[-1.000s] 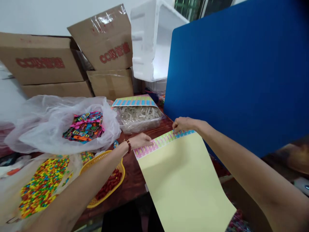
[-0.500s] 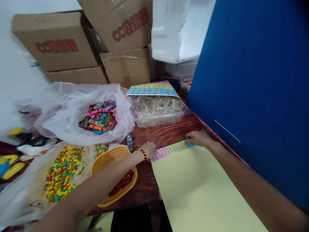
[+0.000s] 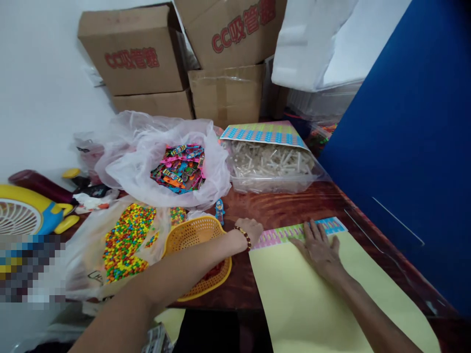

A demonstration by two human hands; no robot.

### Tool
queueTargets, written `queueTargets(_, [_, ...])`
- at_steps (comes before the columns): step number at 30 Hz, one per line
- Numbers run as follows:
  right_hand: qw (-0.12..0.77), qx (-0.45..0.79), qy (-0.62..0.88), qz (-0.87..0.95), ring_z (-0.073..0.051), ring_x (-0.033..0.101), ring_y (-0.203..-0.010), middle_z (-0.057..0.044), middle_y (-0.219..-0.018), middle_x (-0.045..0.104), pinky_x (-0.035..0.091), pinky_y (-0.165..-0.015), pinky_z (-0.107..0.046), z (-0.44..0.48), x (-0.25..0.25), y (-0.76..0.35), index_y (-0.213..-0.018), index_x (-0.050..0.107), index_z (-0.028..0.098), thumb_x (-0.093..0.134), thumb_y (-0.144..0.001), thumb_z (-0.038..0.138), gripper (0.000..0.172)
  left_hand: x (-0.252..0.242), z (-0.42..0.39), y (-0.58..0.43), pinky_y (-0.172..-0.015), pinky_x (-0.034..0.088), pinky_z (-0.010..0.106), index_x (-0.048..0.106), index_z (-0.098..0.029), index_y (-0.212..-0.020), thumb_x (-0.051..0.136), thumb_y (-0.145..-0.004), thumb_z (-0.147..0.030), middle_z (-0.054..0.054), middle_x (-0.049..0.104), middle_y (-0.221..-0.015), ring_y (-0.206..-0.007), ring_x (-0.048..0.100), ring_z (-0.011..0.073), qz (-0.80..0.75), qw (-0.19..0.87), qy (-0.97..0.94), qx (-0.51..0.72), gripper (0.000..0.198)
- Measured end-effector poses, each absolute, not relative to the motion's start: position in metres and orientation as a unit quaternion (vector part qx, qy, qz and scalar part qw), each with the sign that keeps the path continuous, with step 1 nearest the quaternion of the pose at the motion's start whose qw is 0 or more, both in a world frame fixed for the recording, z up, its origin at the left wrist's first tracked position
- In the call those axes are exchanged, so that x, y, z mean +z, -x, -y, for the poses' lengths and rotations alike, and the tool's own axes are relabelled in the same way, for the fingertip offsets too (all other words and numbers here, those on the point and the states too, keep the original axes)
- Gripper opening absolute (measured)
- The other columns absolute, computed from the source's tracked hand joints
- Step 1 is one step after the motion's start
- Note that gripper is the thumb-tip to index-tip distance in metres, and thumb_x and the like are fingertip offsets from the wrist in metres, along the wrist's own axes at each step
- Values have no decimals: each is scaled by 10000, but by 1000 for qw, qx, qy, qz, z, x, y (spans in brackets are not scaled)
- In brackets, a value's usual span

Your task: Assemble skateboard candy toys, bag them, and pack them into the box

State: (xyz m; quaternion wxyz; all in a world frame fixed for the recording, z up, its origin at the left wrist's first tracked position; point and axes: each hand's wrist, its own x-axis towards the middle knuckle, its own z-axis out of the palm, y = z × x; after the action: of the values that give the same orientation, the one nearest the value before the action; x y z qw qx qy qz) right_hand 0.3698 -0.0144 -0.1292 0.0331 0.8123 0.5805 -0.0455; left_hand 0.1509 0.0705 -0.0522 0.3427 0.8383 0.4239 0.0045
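1. While the yellow sheet [image 3: 331, 299] lies flat on the table [image 3: 294, 206], its far edge, a strip of coloured stickers [image 3: 294, 233], points away from the person.
2. The right hand [image 3: 319, 247] rests palm down on the sheet, fingers spread and flat, the fingertips on the sticker strip; it grips nothing.
3. The left hand [image 3: 251, 230], a bead bracelet [image 3: 244, 237] at its wrist, sits at the sheet's far left corner, fingers curled together at the edge of the strip; whether it pinches the paper cannot be told.
4. Just left of the sheet, under the left forearm, stands an orange basket [image 3: 191, 235] with red pieces in it.
5. Left of the basket lies a clear bag of many-coloured candies [image 3: 125, 240].
6. Beyond the sheet sits a clear tub of pale sticks [image 3: 268, 164], a sticker sheet [image 3: 263, 133] lying on top.
7. Left of the tub, an open plastic bag [image 3: 162, 147] holds bright wrappers [image 3: 178, 169].
8. A blue board [image 3: 415, 137] stands right of the sheet; cardboard boxes [image 3: 136, 54] are stacked behind the tub.
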Motion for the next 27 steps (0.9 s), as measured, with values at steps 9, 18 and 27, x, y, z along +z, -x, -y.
queueTargets(9, [36,-36,-801,-597,-316,115,-1417,-122,-1537,180,202,-1063,-630,25,-134,-424,-1446,290,100,250,-829,573,779,-2,-19,-133,-805,423,405,670,-227,-971,651,-787,-325,131,675,-996,-998,592,299,-304,227,-925,-32,210])
queueTargets(18, [-23,24,-783,-621,-323,217,-1387,-95,-1469,359,222,-1045,-629,28,-118,-414,-1284,520,233,298,-809,537,606,18,-41,-17,-945,392,425,536,-154,-1163,452,-900,-223,115,579,-1171,-1139,480,278,-457,50,-887,-38,284])
queueTargets(27, [-63,-170,-662,-727,-243,632,-993,-54,-1083,685,476,-788,-356,-52,-66,-236,-1063,620,268,352,-915,436,349,-8,-33,30,-906,421,358,543,-188,-1084,369,-853,-48,82,577,-1055,-1017,546,215,-485,45,-871,-63,320])
